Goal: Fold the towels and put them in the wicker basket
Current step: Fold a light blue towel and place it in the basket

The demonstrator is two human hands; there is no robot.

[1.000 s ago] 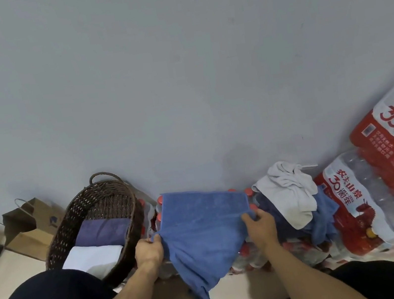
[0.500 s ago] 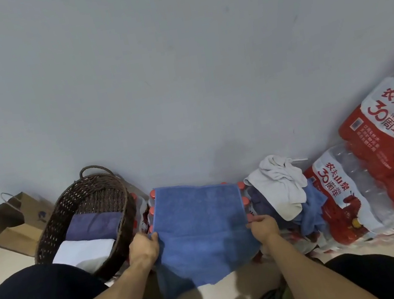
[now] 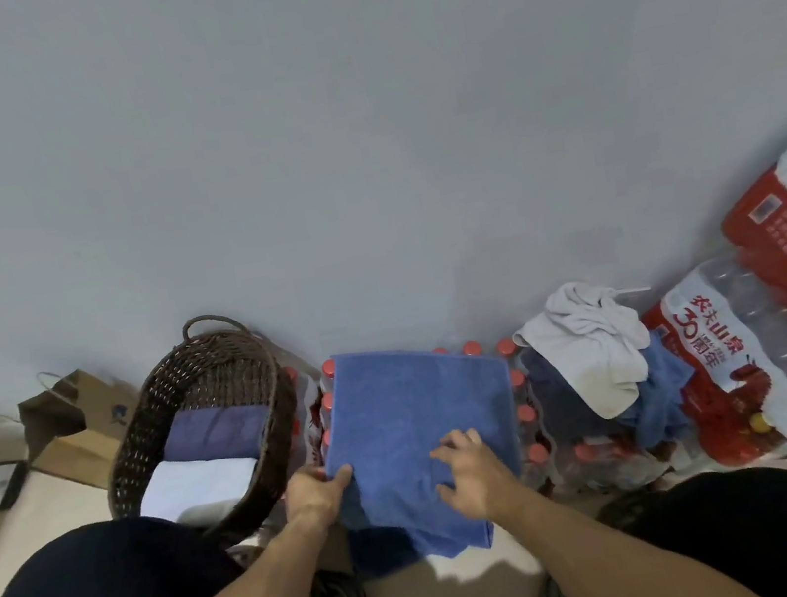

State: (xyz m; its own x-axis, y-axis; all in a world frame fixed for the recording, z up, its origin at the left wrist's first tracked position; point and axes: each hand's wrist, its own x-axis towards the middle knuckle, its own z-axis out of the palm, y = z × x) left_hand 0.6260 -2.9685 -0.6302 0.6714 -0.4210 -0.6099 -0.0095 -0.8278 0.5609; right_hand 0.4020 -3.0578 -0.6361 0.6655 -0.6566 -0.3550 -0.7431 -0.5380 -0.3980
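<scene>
From the head view, the left hand (image 3: 316, 493) pinches the near left edge of the blue towel (image 3: 419, 419), thumb on top and fingers curled under the cloth. The right hand (image 3: 470, 475) lies flat on the same towel near its front right part, fingers spread and fairly straight, pressing down without gripping. The towel is spread over a pack of red-capped bottles (image 3: 521, 407) against the wall, with its near edge drooping over the front toward the floor.

The wicker basket (image 3: 154, 437) stands just left of the towel, its rim close to the left hand. Inside it lie a folded purple towel (image 3: 215, 427) toward the far end and a folded white towel (image 3: 193, 483) nearer the person, touching one another.

To the right of the blue towel sits a pile of unfolded towels (image 3: 601, 367), a white one on top of blue and dark ones. Beyond it are red water-bottle packs (image 3: 737, 376). A brown paper bag (image 3: 81, 434) stands left of the basket.
</scene>
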